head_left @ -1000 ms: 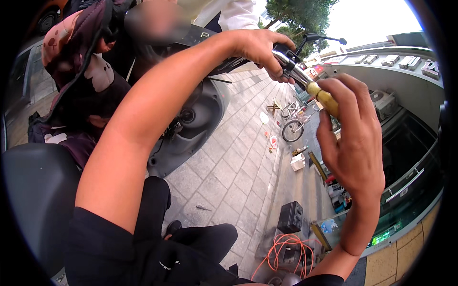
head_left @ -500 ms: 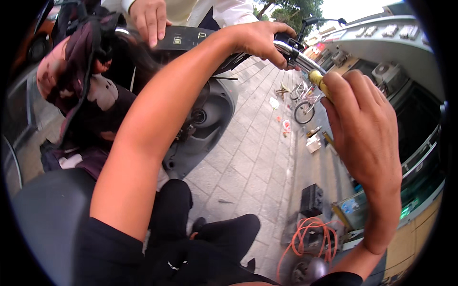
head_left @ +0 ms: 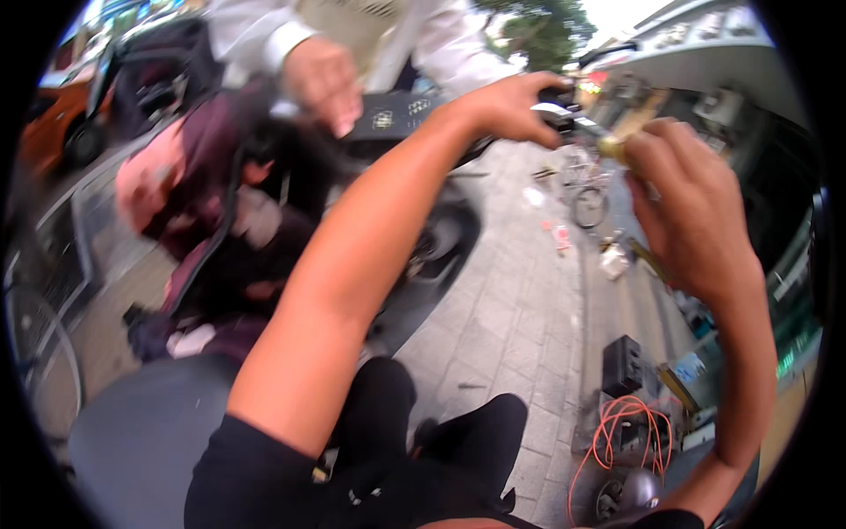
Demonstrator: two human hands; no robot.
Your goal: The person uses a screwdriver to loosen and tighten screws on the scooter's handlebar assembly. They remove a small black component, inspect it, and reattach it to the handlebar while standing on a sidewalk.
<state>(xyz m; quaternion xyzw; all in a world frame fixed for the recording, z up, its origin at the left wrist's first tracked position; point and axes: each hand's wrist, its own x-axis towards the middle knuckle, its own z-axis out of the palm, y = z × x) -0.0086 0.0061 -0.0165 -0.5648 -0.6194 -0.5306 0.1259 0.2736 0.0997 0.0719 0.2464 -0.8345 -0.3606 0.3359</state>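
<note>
My left hand (head_left: pixel 515 106) is closed round the chrome handlebar end (head_left: pixel 557 111) near a black lever, at the upper middle of the head view. My right hand (head_left: pixel 689 207) is wrapped round a yellow-handled tool (head_left: pixel 610 146), whose metal part lines up with the handlebar. Behind my left forearm is the scooter's dark dashboard (head_left: pixel 384 125). A co-worker's hand (head_left: pixel 324 84), in a white sleeve, hangs over its left end. A padded cover with pink patches (head_left: pixel 150 189) is draped over the scooter's left side. The frame is blurred, so the tool's tip is unclear.
The scooter seat (head_left: pixel 150 414) is at lower left, and an orange car (head_left: pixel 57 123) stands beyond. Along the paved walkway (head_left: pixel 507 326) are bicycles (head_left: pixel 589 204), a black box (head_left: pixel 621 366) and a coiled orange hose (head_left: pixel 617 414). A shopfront (head_left: pixel 793 264) lines the right.
The view has swung so the scene sits further right, revealing more of the car. Both my hands keep their holds. The co-worker's hand has come clearly into view over the dashboard's left end.
</note>
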